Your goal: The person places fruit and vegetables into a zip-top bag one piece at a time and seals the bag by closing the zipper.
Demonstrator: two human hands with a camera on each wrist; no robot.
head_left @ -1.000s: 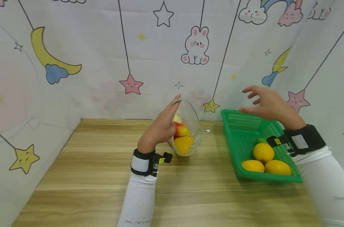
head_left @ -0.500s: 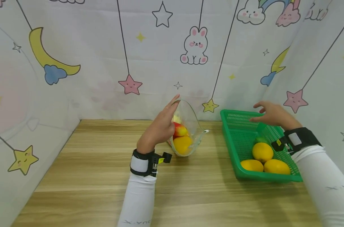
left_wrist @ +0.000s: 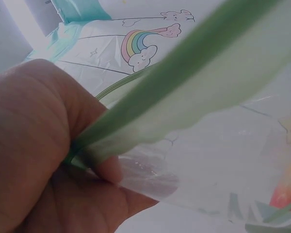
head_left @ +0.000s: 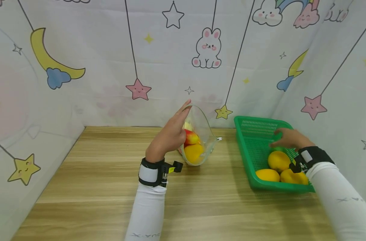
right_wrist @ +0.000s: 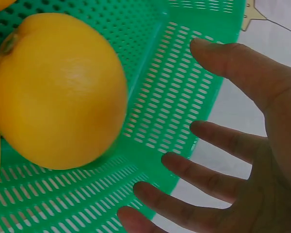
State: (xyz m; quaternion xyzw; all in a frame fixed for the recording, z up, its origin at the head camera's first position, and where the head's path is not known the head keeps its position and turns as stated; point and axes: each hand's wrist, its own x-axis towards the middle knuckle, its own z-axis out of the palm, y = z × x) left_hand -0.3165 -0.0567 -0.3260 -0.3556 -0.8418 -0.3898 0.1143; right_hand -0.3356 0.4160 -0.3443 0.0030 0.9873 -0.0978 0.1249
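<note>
My left hand [head_left: 171, 135] pinches the green-edged rim of a clear zip bag [head_left: 202, 120] standing on the table. In the left wrist view the thumb and fingers [left_wrist: 34, 131] close on that green edge [left_wrist: 174, 73]. Inside the bag lie a yellow-orange fruit [head_left: 193, 154] and a red-and-yellow fruit [head_left: 191, 138]. My right hand [head_left: 290, 139] is over the green basket [head_left: 242, 150], fingers spread and holding nothing. Beneath it is a green fruit [head_left: 279, 149], mostly hidden. In the right wrist view a large yellow fruit [right_wrist: 63, 92] lies beside the right hand's fingertips [right_wrist: 172, 159].
More yellow fruits sit at the near end of the basket, one at the left [head_left: 267, 175] and one at the right [head_left: 294, 176]. The wooden table [head_left: 104, 187] ends at a cartoon-printed cloth backdrop [head_left: 168, 60]. A white slider [head_left: 219, 138] hangs at the bag's right corner.
My right hand has moved down and slightly right, from above the basket's far side into the basket over the green fruit. The left hand and the bag stay in place.
</note>
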